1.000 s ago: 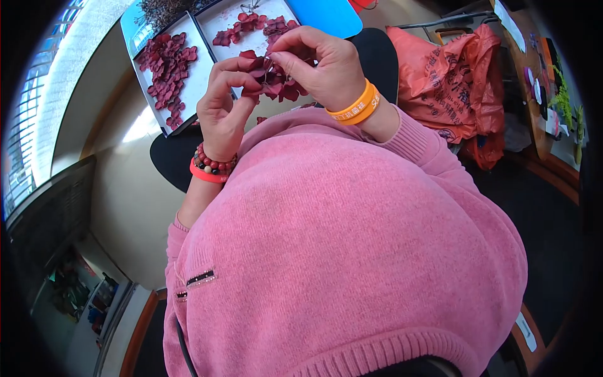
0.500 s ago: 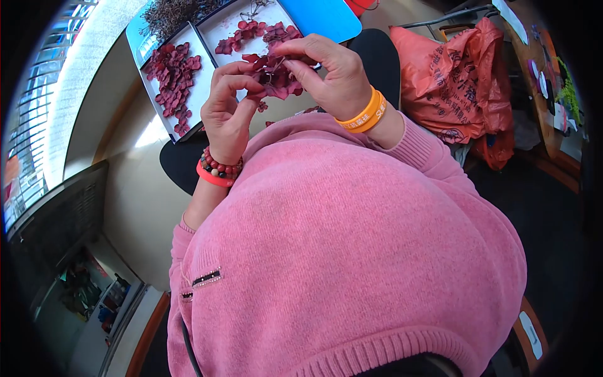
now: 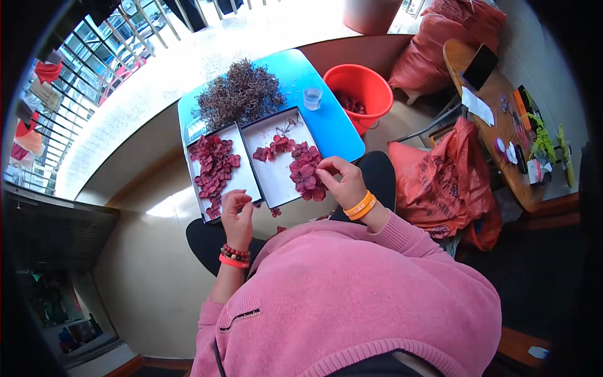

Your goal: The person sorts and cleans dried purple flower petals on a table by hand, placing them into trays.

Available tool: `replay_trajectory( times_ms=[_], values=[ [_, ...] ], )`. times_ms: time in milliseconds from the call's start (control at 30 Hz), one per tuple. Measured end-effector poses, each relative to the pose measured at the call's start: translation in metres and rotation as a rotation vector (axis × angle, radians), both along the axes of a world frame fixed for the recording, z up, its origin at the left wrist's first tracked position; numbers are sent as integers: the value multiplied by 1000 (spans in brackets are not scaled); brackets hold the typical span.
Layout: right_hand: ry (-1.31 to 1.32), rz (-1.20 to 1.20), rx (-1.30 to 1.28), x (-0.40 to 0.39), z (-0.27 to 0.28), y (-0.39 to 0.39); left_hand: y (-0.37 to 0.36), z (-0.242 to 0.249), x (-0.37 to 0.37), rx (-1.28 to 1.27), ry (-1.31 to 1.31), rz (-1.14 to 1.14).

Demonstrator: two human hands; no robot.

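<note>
My right hand (image 3: 344, 182) pinches the edge of a dark red hydrangea flower head (image 3: 306, 173) with thumb and fingertips. The flower head is over the right side of the right-hand white tray (image 3: 271, 185). My left hand (image 3: 237, 217) is at the near edge of the left-hand white tray (image 3: 248, 176); its fingers are loosely curved and the thumb stands apart, with no held thing visible. Loose red petals (image 3: 217, 166) lie piled in the left tray. A smaller red cluster (image 3: 274, 148) and bare thin stems (image 3: 286, 129) rest in the right tray.
A blue table (image 3: 336, 135) carries the trays, a heap of dry brown stems (image 3: 242, 94) and a clear plastic cup (image 3: 312, 98). Behind it stands a red bucket (image 3: 361, 88). Red plastic bags (image 3: 433, 182) sit at the right, beside a wooden table (image 3: 496, 125).
The view has tilted up, showing more of the table. My hands have separated: the left has left the flower head and lowered leftward, while the right keeps the flower head, now over the right tray.
</note>
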State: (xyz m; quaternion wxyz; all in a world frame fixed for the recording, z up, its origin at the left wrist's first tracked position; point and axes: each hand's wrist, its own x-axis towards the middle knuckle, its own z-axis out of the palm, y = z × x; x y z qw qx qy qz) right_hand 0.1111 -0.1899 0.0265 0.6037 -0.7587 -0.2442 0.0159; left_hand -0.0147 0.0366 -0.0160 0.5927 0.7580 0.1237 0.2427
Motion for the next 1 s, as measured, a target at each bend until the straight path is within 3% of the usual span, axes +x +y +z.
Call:
replay_trajectory(
  times_ms=[67, 133, 267, 400, 500, 633, 700, 867, 1000],
  values=[
    [164, 6, 33, 5, -8, 1, 18, -14, -17, 18, 76, 98],
    [346, 40, 46, 13, -26, 4, 38, -35, -40, -136, 188, 186],
    [353, 58, -138, 17, -54, 1, 70, -77, -81, 126, 257, 422],
    [355, -56, -123, 46, -62, -4, 84, -100, -109, 365, 377, 564],
    [313, -120, -18, 98, -54, -20, 92, -113, -112, 609, 230, 457],
    [271, -360, 198, 220, -56, -54, 90, -113, -102, 663, 354, 512],
    [398, -388, 243, 259, -60, -65, 89, -112, -101, 639, 385, 530],
    [416, -281, -72, 206, -103, -10, 85, -105, -98, 621, 347, 550],
    [423, -84, -68, 129, -121, 30, 89, -99, -79, 611, 238, 516]
  ],
)
